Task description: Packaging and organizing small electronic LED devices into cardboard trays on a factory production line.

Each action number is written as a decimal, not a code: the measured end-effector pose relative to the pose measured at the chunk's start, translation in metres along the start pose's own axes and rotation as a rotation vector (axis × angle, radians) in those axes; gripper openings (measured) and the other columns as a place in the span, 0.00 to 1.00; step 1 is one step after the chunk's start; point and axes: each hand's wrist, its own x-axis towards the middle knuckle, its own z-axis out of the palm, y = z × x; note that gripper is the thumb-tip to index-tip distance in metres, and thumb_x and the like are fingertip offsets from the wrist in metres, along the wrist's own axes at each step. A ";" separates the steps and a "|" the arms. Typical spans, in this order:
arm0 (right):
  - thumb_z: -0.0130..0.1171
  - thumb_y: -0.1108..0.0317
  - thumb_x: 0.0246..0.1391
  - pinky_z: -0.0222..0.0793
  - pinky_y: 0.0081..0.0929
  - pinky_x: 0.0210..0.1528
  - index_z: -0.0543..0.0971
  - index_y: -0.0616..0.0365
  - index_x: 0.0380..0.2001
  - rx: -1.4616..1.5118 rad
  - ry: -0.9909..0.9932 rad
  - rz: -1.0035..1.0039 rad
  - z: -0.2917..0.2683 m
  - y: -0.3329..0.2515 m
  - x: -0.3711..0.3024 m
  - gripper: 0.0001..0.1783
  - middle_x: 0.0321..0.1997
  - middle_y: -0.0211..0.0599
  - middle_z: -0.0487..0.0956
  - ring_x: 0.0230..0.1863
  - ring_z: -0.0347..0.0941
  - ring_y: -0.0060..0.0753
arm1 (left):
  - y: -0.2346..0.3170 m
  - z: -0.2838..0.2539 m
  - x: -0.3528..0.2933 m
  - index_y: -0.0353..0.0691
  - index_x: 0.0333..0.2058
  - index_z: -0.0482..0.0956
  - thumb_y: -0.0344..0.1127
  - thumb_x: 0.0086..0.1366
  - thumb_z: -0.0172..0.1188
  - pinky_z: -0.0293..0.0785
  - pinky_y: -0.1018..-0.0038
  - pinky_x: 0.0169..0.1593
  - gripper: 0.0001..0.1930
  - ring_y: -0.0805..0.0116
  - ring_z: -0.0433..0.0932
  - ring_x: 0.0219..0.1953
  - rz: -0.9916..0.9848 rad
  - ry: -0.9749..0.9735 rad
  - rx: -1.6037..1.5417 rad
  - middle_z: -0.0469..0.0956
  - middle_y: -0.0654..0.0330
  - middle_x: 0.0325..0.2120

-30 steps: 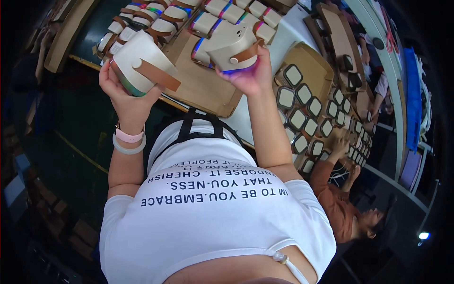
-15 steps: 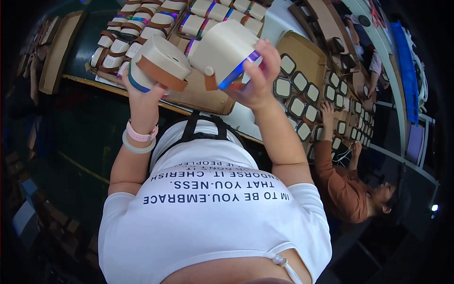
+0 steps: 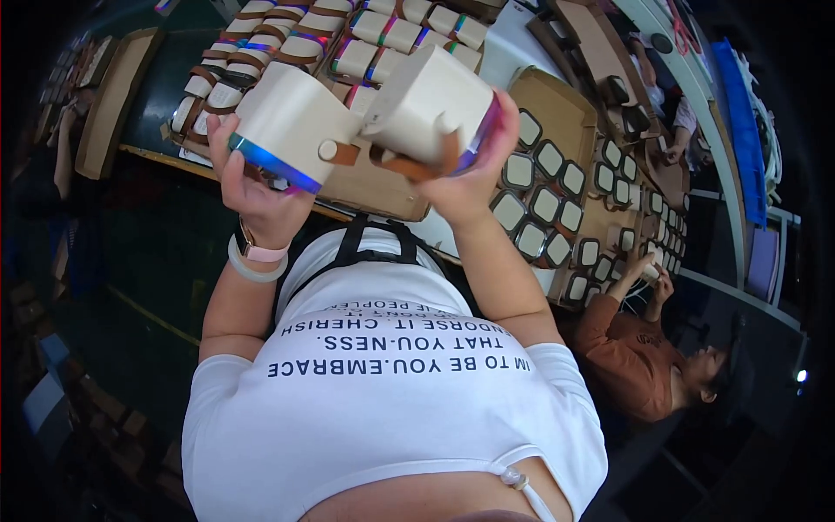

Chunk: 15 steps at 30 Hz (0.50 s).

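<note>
My white T-shirt (image 3: 391,426), printed with dark lettering, fills the lower middle, black straps (image 3: 378,248) at its waist. On my left wrist are a pink-banded watch (image 3: 263,253) and, just below it, a pale bangle (image 3: 252,271).

Ahead of me, my left hand (image 3: 261,204) is curled around the lower end of a cream device (image 3: 291,113), a rounded box with a brown strap and a shiny blue-violet band. It is tilted. My right hand (image 3: 470,183) grips a second cream device (image 3: 426,100) by its purple-banded end, fingers wrapped up the side; it is tilted too, its strap blurred. Both are held up, close together, over the near edge of the bench (image 3: 509,39); whether they touch, I cannot tell.

Beneath them, a cardboard tray (image 3: 383,198) reaches that edge. Beyond lie rows of similar strapped devices (image 3: 300,46), toward the bench's far left and far middle. Toward its right end, pale-faced devices (image 3: 546,204) with dark rims sit in rows beside a shallow carton (image 3: 561,96). There, a co-worker in a rust-coloured top (image 3: 622,357) holds something small and pale.
</note>
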 end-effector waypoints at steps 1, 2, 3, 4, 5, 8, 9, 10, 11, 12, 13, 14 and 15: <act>0.72 0.57 0.30 0.54 0.46 0.65 0.53 0.52 0.61 0.012 -0.009 0.001 -0.004 -0.004 0.001 0.55 0.59 0.45 0.60 0.62 0.58 0.50 | 0.000 -0.003 0.003 0.42 0.59 0.43 0.31 0.40 0.76 0.62 0.59 0.60 0.54 0.50 0.59 0.60 -0.004 0.001 0.015 0.54 0.44 0.57; 0.72 0.54 0.30 0.54 0.46 0.65 0.53 0.53 0.62 0.473 -0.086 0.392 -0.010 -0.009 0.003 0.55 0.60 0.44 0.61 0.64 0.55 0.49 | 0.003 -0.008 0.010 0.42 0.59 0.43 0.33 0.40 0.76 0.63 0.60 0.60 0.54 0.51 0.60 0.60 -0.094 -0.055 -0.204 0.56 0.45 0.57; 0.73 0.51 0.31 0.54 0.46 0.66 0.54 0.54 0.62 0.932 -0.167 0.787 -0.011 -0.011 0.004 0.56 0.62 0.44 0.61 0.66 0.53 0.49 | 0.004 -0.014 0.014 0.42 0.60 0.43 0.36 0.40 0.77 0.64 0.60 0.59 0.55 0.52 0.62 0.59 -0.185 -0.111 -0.421 0.57 0.46 0.57; 0.66 0.40 0.36 0.52 0.54 0.65 0.56 0.50 0.63 1.087 -0.213 0.744 -0.008 -0.008 0.003 0.53 0.65 0.42 0.60 0.68 0.50 0.50 | -0.003 -0.017 -0.003 0.42 0.61 0.43 0.40 0.40 0.77 0.65 0.60 0.59 0.56 0.53 0.63 0.59 -0.428 -0.191 -0.709 0.59 0.48 0.57; 0.66 0.40 0.36 0.52 0.54 0.65 0.56 0.50 0.63 1.096 -0.217 0.745 -0.007 -0.004 -0.001 0.53 0.65 0.42 0.60 0.68 0.50 0.50 | -0.005 -0.013 -0.009 0.41 0.63 0.44 0.46 0.45 0.73 0.65 0.60 0.59 0.54 0.53 0.60 0.62 -0.586 -0.275 -0.970 0.58 0.49 0.59; 0.49 0.30 0.45 0.51 0.67 0.61 0.59 0.40 0.63 1.970 0.010 1.091 -0.003 -0.008 -0.010 0.45 0.66 0.42 0.58 0.66 0.54 0.52 | 0.009 -0.005 -0.016 0.41 0.64 0.47 0.54 0.50 0.67 0.62 0.56 0.61 0.50 0.52 0.57 0.64 -0.979 -0.260 -1.557 0.56 0.49 0.61; 0.49 0.30 0.45 0.51 0.67 0.61 0.59 0.40 0.63 1.980 0.006 1.099 -0.002 -0.010 -0.011 0.45 0.66 0.42 0.58 0.66 0.54 0.52 | 0.011 0.003 -0.018 0.44 0.64 0.48 0.56 0.55 0.60 0.61 0.52 0.61 0.45 0.50 0.56 0.64 -0.925 -0.203 -1.730 0.54 0.50 0.62; 0.49 0.31 0.45 0.51 0.67 0.61 0.59 0.40 0.63 1.850 0.029 1.048 -0.003 -0.013 -0.012 0.45 0.66 0.43 0.58 0.66 0.54 0.53 | 0.014 0.007 -0.018 0.47 0.65 0.49 0.58 0.60 0.53 0.60 0.48 0.61 0.40 0.47 0.55 0.64 -0.861 -0.145 -1.902 0.53 0.51 0.63; 0.50 0.32 0.45 0.51 0.67 0.61 0.58 0.40 0.63 1.719 0.060 0.990 -0.008 -0.013 -0.012 0.44 0.66 0.43 0.58 0.66 0.54 0.53 | 0.020 0.005 -0.010 0.48 0.65 0.49 0.59 0.63 0.47 0.56 0.44 0.62 0.37 0.47 0.55 0.64 -1.122 -0.019 -1.831 0.53 0.52 0.63; 0.56 0.36 0.42 0.54 0.60 0.62 0.59 0.44 0.63 1.455 -0.095 0.804 -0.024 -0.002 -0.019 0.46 0.65 0.42 0.60 0.64 0.57 0.51 | 0.018 0.000 0.001 0.47 0.64 0.51 0.57 0.63 0.48 0.55 0.44 0.62 0.36 0.46 0.56 0.64 -1.312 0.070 -1.712 0.54 0.51 0.63; 0.63 0.39 0.38 0.60 0.50 0.61 0.59 0.50 0.62 0.682 -0.101 0.604 -0.030 -0.012 -0.011 0.50 0.64 0.42 0.60 0.61 0.61 0.47 | 0.014 -0.012 0.022 0.46 0.64 0.53 0.55 0.64 0.48 0.54 0.43 0.62 0.34 0.46 0.56 0.63 -1.480 0.180 -1.558 0.55 0.50 0.63; 0.63 0.39 0.38 0.60 0.50 0.61 0.59 0.50 0.62 0.683 -0.087 0.604 -0.061 -0.021 -0.002 0.50 0.64 0.42 0.60 0.61 0.61 0.47 | -0.015 -0.027 0.031 0.43 0.62 0.55 0.50 0.63 0.50 0.56 0.46 0.62 0.32 0.48 0.59 0.62 -1.394 0.398 -1.482 0.57 0.51 0.61; 0.56 0.44 0.45 0.61 0.46 0.60 0.61 0.53 0.60 1.530 -0.164 0.519 -0.113 -0.037 0.008 0.42 0.62 0.43 0.62 0.60 0.62 0.45 | -0.058 -0.047 0.040 0.40 0.61 0.57 0.45 0.63 0.52 0.58 0.49 0.61 0.30 0.50 0.62 0.60 -1.317 0.588 -1.423 0.59 0.51 0.60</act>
